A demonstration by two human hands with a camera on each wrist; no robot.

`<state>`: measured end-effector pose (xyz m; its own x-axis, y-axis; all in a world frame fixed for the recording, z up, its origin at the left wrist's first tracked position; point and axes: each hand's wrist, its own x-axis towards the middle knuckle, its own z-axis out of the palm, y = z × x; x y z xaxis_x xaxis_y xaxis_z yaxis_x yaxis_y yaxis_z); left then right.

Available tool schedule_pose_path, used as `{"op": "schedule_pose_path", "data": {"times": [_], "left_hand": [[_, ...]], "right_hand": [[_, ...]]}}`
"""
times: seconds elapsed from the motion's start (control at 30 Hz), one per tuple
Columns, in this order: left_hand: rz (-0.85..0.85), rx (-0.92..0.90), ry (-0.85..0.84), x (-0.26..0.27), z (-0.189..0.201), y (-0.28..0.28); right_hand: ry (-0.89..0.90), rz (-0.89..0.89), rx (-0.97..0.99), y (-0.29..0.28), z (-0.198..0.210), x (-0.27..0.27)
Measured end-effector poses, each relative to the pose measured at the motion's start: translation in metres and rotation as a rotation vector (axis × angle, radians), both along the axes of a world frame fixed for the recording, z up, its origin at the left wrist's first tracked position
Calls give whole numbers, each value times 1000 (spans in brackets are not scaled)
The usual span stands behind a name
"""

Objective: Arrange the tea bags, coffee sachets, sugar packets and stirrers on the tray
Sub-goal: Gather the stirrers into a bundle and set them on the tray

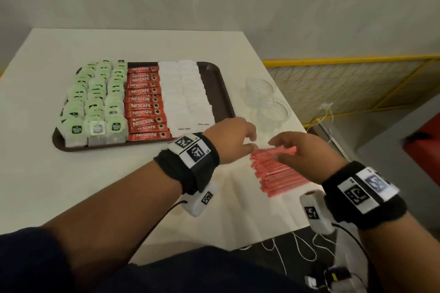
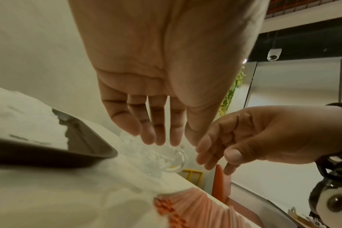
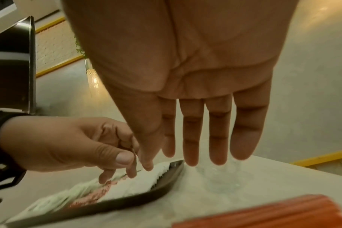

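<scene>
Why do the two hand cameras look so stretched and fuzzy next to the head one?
Head view: fairly sharp, the coffee sachets readable, table edges bowed. Left wrist view: palm of the left hand looms huge, tray and stirrers smeared. Right wrist view: right hand dominates, stirrers blurred, warm glare behind.

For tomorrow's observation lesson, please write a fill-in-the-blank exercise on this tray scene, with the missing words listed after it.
1. On the brown tray, the red Nescafe sachets lie between the white sugar packets and the ____ tea bags.
2. The pile of pink stirrers lies on the ____, not on the tray.
3. The clear glass bowls stand to the ____ of the tray.
4. Both hands, left hand and right hand, are above the ____.

Missing words: green; table; right; stirrers
</scene>
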<state>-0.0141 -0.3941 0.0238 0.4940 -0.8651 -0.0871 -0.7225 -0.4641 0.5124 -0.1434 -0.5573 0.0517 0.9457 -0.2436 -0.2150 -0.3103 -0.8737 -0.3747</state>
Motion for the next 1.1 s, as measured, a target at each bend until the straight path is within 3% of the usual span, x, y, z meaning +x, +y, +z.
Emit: {"op": "schedule_pose_path", "data": {"times": [0.2,0.3,0.47,1.1], "left_hand": [[-79,145,17,-45,-7,-47],[-95,213,-44,-66,-14,-60],[-58,162,-118,-90,-29,-71],[51,287,-204,-111,-34,-85]], "right_hand": [[159,145,-176,-40,-19,-30],[160,210,-221,-52,-33,-38],[110,293,-278,-62,-53,-41],[133,246,-330,-52,-62,-41]]}}
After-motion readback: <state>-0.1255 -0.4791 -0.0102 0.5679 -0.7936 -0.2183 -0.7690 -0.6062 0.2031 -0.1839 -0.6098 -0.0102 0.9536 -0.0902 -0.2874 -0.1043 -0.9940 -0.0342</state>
